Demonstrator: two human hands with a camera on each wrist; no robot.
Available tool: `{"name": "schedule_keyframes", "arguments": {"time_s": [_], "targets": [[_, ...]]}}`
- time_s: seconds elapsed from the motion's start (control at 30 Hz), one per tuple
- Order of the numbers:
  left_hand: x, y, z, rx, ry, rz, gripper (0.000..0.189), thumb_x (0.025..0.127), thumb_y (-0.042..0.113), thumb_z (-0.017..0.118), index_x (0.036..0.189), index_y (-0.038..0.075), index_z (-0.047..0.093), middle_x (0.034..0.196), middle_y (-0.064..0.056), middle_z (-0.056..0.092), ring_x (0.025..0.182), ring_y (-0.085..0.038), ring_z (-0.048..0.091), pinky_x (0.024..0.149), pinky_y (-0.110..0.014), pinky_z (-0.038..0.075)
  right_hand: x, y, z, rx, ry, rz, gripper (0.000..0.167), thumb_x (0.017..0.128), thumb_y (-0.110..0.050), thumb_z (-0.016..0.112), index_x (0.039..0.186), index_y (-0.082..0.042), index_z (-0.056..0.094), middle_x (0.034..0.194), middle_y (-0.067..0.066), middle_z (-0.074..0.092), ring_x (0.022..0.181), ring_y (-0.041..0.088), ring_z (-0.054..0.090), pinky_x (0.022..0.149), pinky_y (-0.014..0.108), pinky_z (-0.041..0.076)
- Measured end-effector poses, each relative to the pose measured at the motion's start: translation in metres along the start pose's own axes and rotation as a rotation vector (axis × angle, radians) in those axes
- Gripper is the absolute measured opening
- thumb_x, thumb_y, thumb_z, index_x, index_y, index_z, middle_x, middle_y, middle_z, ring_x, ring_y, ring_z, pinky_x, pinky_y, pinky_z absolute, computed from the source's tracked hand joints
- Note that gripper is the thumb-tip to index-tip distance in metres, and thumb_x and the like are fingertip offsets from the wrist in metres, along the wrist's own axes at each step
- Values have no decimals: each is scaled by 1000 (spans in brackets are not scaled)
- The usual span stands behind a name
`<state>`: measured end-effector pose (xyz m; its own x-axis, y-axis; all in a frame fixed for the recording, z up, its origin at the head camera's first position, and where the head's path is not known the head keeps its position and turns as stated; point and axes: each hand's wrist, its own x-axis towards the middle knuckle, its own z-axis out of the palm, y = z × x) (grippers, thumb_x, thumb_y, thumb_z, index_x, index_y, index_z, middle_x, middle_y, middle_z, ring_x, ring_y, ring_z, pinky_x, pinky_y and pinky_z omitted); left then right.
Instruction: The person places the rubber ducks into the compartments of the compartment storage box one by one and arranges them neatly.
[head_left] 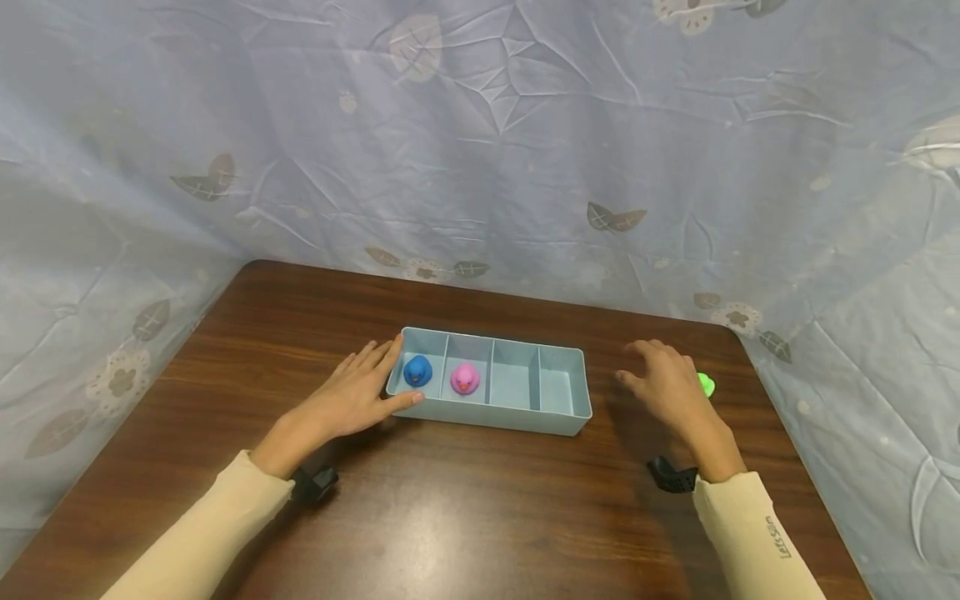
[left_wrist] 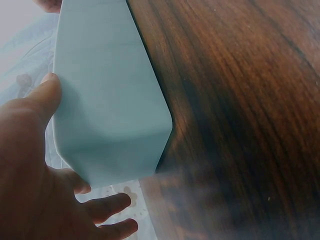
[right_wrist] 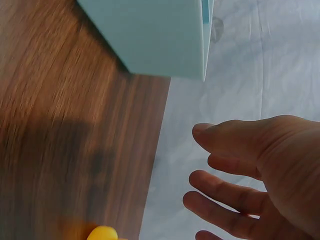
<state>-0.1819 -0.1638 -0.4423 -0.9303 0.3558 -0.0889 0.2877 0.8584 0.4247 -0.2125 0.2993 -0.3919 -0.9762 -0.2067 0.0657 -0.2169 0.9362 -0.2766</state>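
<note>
A pale blue tray (head_left: 480, 414) with a row of compartments stands on the table. In its leftmost compartment sits a blue rubber duck (head_left: 417, 372), and a pink rubber duck (head_left: 464, 379) sits in the one beside it. My left hand (head_left: 358, 392) rests at the tray's left end, thumb on the front rim and forefinger at the far left corner, fingers spread. To the right of the tray, my right hand (head_left: 667, 383) hovers over the table with loosely bent fingers and nothing in them. A bright green toy (head_left: 706, 384) shows partly behind it.
The dark wooden table (head_left: 480, 517) is bounded at the back and sides by a pale patterned cloth (head_left: 480, 150). In the right wrist view, a yellow object (right_wrist: 102, 233) peeks in at the bottom edge, near the table's far side.
</note>
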Motion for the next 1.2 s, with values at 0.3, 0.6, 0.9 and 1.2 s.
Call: {"name": "schedule_keyframes", "arguments": {"time_s": [0.3,0.6,0.9,1.2], "targets": [[0,0,-1,-19,-2,-1,108,101,75,50,172,7,6,175,-28,23,163,-54,17,129,-75,17,-7,21,-4,-2,-3,31,48,100,-23,75,139,3,64,138,35,65,121,56,63,104,75,42],[-1,1,-1,-12,-4,-7,106,102,73,50,172,7,6,175,-28,23,163,-53,18,130,-73,17,-9,35,-6,-16,-16,54,52,100,-25,75,140,6,62,139,38,62,124,60,60,105,77,41],[0,1,-3,-22,-10,-13,108,101,73,52,172,7,5,176,-27,21,164,-52,17,130,-73,16,-12,54,-5,-24,-31,93,54,100,-25,74,141,8,60,137,39,62,115,60,63,99,76,44],[-2,1,0,-16,9,1,106,102,74,49,172,6,7,175,-28,24,162,-54,20,129,-75,18,-13,72,0,-21,-53,125,47,100,-22,73,134,9,63,126,36,68,105,53,67,86,68,49]]}}
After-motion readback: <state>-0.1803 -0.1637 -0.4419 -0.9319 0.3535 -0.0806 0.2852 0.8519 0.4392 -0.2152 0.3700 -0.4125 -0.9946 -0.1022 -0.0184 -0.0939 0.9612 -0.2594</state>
